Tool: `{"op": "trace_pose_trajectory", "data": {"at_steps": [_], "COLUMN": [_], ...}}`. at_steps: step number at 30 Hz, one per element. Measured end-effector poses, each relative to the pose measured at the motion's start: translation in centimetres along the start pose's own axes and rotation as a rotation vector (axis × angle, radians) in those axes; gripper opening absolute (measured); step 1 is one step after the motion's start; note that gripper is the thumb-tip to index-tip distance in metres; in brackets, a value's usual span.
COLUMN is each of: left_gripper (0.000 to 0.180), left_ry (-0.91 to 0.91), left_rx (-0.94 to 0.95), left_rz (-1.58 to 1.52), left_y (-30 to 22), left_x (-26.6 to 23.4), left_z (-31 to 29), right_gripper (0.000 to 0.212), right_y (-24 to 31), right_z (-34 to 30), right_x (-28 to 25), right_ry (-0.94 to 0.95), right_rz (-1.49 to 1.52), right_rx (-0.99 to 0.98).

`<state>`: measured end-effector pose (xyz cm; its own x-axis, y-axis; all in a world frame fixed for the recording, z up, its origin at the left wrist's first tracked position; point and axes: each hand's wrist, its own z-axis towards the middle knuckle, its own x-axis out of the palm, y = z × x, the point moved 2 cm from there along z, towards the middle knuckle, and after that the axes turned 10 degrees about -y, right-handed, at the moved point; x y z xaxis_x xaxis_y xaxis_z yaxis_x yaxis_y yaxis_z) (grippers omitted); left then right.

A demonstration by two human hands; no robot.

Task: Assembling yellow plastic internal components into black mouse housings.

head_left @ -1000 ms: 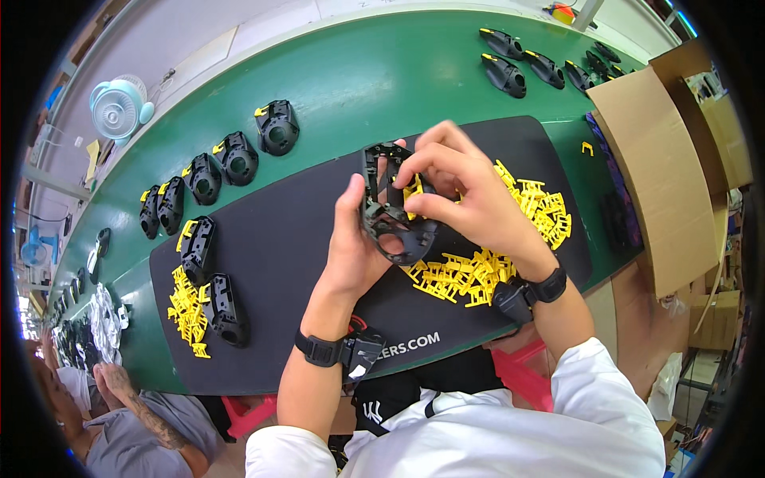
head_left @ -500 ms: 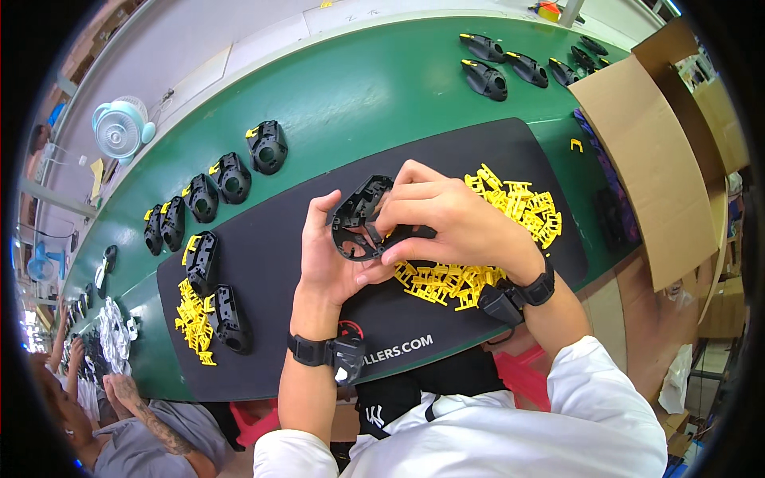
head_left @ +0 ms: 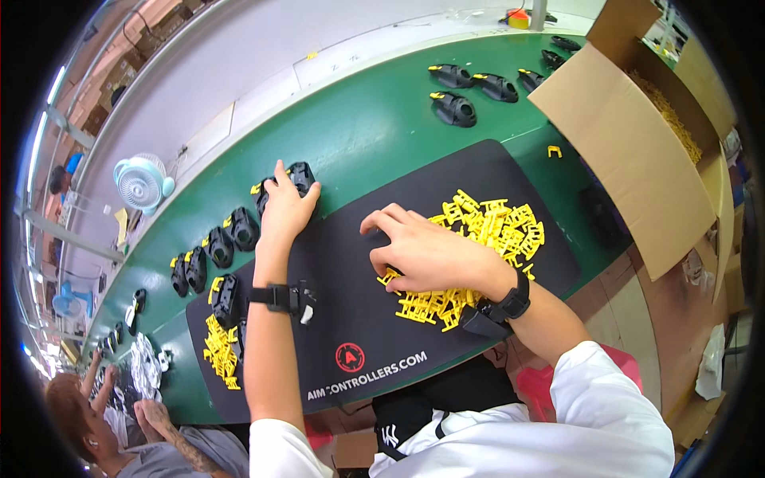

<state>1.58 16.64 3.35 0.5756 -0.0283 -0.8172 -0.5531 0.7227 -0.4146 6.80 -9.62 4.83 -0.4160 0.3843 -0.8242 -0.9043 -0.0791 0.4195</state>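
Note:
My left hand [head_left: 288, 209] reaches to the far side of the black mat, with fingers and thumb around a black plastic shell [head_left: 302, 177] at the end of a row. Another black shell [head_left: 261, 193], fitted with a yellow part, is partly hidden by that hand. My right hand [head_left: 426, 253] hovers over a pile of small yellow plastic clips [head_left: 498, 223], its fingers curled and apart. Some clips lie beside its thumb; no held clip can be made out. More black shells [head_left: 241, 229] with yellow clips stand along the row to the left.
A smaller heap of yellow clips [head_left: 221, 350] lies at the mat's left end beside a black shell [head_left: 227, 297]. Several shells [head_left: 453, 109] stand far right near an open cardboard box [head_left: 625, 159]. A fan [head_left: 142, 182] is at the far left; a co-worker [head_left: 88, 414] sits nearer.
My left hand has moved the black shell from in front of me to the far row. My right hand has let go of it and moved over the yellow clips. The view has shifted.

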Motion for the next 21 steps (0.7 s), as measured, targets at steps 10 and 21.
{"op": "trace_pose_trajectory", "data": {"at_steps": [10,21], "left_gripper": [0.059,0.049], "left_ry": [0.151,0.293], "left_rx": [0.523,0.674], "left_rz": [0.15,-0.158], "left_y": [-11.4,-20.4], "left_x": [4.8,13.4], "left_z": [4.4,2.3], "right_gripper": [0.02,0.028], "right_y": [-3.8,-7.9], "right_z": [0.3,-1.1], "right_x": [-2.0,-5.0], "right_ry": [-0.363,-1.057], "right_rz": [0.094,1.134], "right_rx": [0.213,0.682]}}
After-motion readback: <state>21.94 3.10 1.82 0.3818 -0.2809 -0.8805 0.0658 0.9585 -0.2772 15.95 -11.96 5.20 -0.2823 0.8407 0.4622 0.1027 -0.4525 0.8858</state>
